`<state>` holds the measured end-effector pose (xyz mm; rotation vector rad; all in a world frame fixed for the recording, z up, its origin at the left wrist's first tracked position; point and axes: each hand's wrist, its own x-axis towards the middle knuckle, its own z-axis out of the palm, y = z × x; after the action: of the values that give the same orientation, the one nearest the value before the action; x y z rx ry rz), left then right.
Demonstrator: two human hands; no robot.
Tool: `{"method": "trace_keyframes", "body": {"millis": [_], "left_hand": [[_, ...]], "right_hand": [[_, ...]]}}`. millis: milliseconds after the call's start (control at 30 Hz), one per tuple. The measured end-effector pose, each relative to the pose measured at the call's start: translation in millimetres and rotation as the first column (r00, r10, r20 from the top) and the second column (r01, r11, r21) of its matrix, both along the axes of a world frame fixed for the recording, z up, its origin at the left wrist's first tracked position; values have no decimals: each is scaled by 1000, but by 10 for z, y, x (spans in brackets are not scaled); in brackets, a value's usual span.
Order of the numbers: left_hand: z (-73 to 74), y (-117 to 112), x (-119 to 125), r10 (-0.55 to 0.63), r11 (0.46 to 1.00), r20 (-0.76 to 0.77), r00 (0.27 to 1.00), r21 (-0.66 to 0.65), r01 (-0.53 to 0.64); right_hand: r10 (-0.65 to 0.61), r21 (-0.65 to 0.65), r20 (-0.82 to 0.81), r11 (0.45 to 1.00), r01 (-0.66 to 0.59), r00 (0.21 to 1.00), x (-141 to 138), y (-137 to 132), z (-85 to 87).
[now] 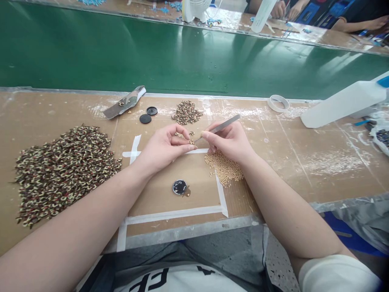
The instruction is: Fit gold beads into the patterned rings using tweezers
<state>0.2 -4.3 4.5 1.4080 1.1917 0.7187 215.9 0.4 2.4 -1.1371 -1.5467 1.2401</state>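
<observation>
Between thumb and fingers, my left hand (167, 146) pinches a small dark-and-cream piece (192, 142), too small to make out fully. My right hand (229, 140) grips metal tweezers (225, 123), their tip touching or close to that piece. Under the right hand spreads a pile of small tan beads (226, 168). Nearer me lies a small round dish of dark liquid (179, 187) with a wet spot beside it. Beyond my hands sits a small heap of similar pieces (187, 112).
A large pile of dark-and-cream pieces (63, 170) covers the left. Two black discs (145, 119), a bent strip (124, 103), a tape roll (278, 104) and a white plastic bottle (343, 103) lie around. Across the green belt (121, 52), other people's hands (285, 10) work.
</observation>
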Motion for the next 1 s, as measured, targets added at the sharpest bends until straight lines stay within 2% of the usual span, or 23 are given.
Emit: {"method": "trace_keyframes", "body": {"millis": [233,333,433,533,600,700,767,867,933,1000], "left_hand": [[10,-14,9,-6,1000,-51,999,8,7],[39,8,-22,39,999,-70,997,34,-37],[113,49,-83,111,990,-85,990,94,-103],[194,92,-152,179,973,-93,979,166,-162],[225,116,-197,205,961,-120,971,214,-176],[226,143,-277,226,942,-252,941,304,-145],[211,159,-341,248,927,-414,876,365,-90],[189,182,-424,260,921,-623,737,389,4],[173,200,-458,246,919,-671,700,391,51],[153,221,-477,232,913,-677,699,400,85]], "right_hand": [[-54,-29,-39,998,53,998,38,24,6],[-123,-20,-121,992,121,985,60,49,19],[-169,-34,-128,986,166,977,74,83,1],[-156,11,-26,988,156,987,107,125,-56],[-155,85,105,986,146,982,143,147,-91],[-190,193,353,973,127,916,187,154,-100],[-189,220,490,971,89,851,195,143,-77],[-181,240,587,970,44,789,185,127,-35],[-182,251,605,967,32,775,179,129,-22],[-174,243,612,970,26,771,183,138,-25]]}}
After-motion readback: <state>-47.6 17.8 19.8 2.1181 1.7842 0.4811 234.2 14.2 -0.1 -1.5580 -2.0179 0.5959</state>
